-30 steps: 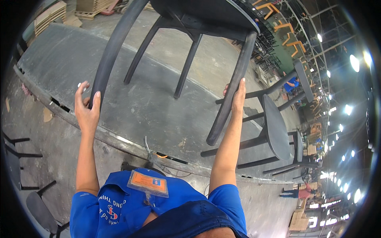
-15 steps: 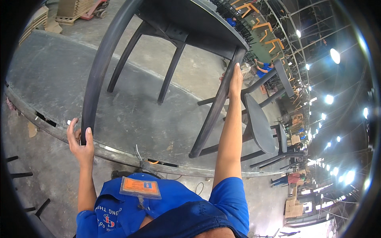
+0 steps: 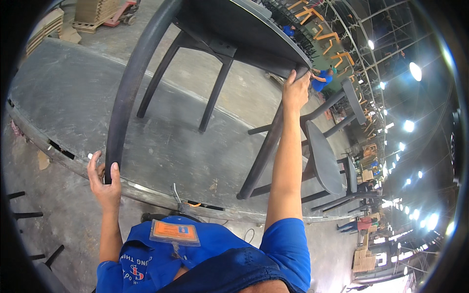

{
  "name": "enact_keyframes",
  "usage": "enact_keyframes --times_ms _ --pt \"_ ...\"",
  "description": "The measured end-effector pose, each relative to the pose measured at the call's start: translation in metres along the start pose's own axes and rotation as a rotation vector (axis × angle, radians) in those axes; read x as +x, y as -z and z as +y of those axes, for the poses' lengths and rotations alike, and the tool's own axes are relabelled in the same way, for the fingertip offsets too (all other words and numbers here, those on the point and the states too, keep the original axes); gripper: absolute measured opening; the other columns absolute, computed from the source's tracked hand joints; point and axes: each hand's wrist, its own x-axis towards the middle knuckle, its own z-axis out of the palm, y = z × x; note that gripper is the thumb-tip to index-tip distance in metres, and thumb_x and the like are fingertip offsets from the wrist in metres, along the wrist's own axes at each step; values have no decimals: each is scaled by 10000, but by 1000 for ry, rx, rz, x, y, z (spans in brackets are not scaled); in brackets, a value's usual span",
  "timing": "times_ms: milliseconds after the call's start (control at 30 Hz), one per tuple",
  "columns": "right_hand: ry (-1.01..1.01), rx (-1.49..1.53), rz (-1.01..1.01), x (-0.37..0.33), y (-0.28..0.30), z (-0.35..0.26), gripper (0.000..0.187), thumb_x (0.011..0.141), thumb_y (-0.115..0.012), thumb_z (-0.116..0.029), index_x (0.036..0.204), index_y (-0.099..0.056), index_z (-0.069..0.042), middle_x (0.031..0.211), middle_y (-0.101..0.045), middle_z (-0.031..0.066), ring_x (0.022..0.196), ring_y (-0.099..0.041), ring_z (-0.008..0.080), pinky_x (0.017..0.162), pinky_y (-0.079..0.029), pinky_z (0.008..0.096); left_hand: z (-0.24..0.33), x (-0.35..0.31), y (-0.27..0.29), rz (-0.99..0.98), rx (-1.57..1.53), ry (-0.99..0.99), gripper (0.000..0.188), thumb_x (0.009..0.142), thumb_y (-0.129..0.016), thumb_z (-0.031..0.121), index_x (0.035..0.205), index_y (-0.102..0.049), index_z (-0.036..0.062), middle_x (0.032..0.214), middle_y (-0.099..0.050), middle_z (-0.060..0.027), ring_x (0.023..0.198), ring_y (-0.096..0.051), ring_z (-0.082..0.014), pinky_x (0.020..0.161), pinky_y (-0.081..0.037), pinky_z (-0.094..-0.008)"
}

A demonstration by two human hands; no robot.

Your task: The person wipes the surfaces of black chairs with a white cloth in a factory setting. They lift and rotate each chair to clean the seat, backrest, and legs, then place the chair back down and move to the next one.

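Observation:
A dark grey chair (image 3: 220, 46) stands on the worktable in front of me, the underside of its seat showing. My left hand (image 3: 105, 188) is closed round the lower end of the chair's thick left leg (image 3: 123, 97), thumb on one side and fingers on the other. A small white bit (image 3: 90, 156), too small to name, shows by its fingertips. My right hand (image 3: 296, 93) grips the top of the right leg (image 3: 261, 161), where it meets the corner of the seat. That hand's fingers are partly hidden behind the wood.
The long grey worktable (image 3: 63, 93) has a curved-looking near edge. A second dark chair (image 3: 325, 158) is on it at the right. Cardboard stacks (image 3: 95, 12) stand at the far left. A person in blue (image 3: 322, 78) is beyond the chairs. A cable (image 3: 177, 193) pokes up at the edge.
My right hand has slid up the right leg to the seat corner. My left hand stays at the left leg's lower end. The whole view has shifted slightly.

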Motion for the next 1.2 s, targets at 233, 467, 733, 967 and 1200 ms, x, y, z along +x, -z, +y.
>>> enact_keyframes --times_ms 233,467,733,967,1200 --pt "228 -126 83 -16 -9 2 576 930 -514 -202 1414 -276 0 1342 -419 253 1093 -529 412 841 -501 449 11 10 -1 2 29 -28 447 836 -663 80 1246 -496 17 1216 -517 -154 851 -645 -199 696 -522 -285" --pt "26 189 -30 -1 -13 14 625 927 -494 -350 1410 -287 -13 1272 -494 246 1077 -561 407 874 -449 511 13 14 0 23 51 -29 432 821 -680 90 1213 -519 6 1177 -530 -144 772 -634 -166 646 -502 -271" --pt "-268 890 -413 4 -12 26 430 862 -660 -355 1083 -531 -10 770 -593 51 555 -590 138 526 -479 288 14 28 -4 -28 55 -29 399 871 -630 82 1237 -493 6 1196 -529 -140 777 -633 -142 633 -501 -243" --pt "-249 793 -461 -64 0 39 342 776 -690 -147 1009 -495 10 701 -579 64 532 -593 133 498 -467 275 25 51 -13 -41 87 -29 386 859 -659 125 1204 -528 12 1140 -570 -149 779 -651 -171 578 -515 -258" --pt "-397 981 -622 -143 21 64 297 769 -694 -82 975 -496 -2 688 -561 42 530 -559 115 483 -438 251 38 75 -26 -29 135 -28 389 874 -666 190 1207 -550 24 1102 -594 -140 649 -601 -104 510 -465 -230"
